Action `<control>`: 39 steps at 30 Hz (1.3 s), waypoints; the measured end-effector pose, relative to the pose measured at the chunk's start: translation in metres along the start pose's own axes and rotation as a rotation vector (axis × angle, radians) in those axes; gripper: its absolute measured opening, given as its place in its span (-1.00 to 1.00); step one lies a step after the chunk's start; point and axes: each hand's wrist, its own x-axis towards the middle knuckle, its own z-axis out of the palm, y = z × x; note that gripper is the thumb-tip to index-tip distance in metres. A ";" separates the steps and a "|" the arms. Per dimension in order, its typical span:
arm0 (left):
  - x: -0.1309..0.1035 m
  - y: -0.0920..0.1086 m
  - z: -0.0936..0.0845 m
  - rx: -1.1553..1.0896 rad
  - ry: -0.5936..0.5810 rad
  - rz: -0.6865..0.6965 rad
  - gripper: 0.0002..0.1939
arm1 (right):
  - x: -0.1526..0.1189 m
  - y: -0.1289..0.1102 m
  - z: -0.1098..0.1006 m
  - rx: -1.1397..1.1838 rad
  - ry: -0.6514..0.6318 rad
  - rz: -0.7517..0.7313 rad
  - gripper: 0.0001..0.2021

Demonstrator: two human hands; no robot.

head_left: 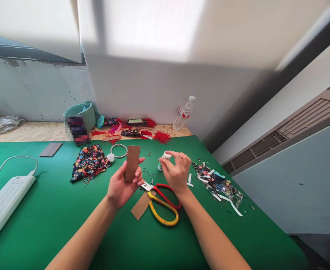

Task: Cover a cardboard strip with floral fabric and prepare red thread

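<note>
left hand point(122, 189) clamped on brown card point(132, 164); card above green table point(49, 210), long axis near upright, top leaning slightly right; right hand point(177, 172) pinching small bottle point(166, 155), white cap up

A smooth green-topped bench point(52, 204) is spreading across six o'clock, with a pale chipboard strip point(44, 131) showing behind it towards nine. A scuffed grey painted wall point(35, 90) is standing at ten. Bright light is glowing on a broad white blind point(159, 82) at twelve, while a brown slatted vent point(311, 120) is slanting at three.
</note>
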 end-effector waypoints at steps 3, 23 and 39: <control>0.000 0.000 0.002 0.005 0.012 -0.001 -0.57 | -0.004 -0.003 -0.002 0.067 -0.033 0.011 -0.88; 0.002 -0.001 -0.006 -0.108 0.130 -0.097 -0.59 | -0.013 -0.035 -0.023 0.480 -0.080 -0.019 -0.91; 0.004 -0.019 -0.009 0.044 0.061 -0.078 -0.72 | -0.017 -0.048 -0.032 0.261 0.219 -0.333 -0.80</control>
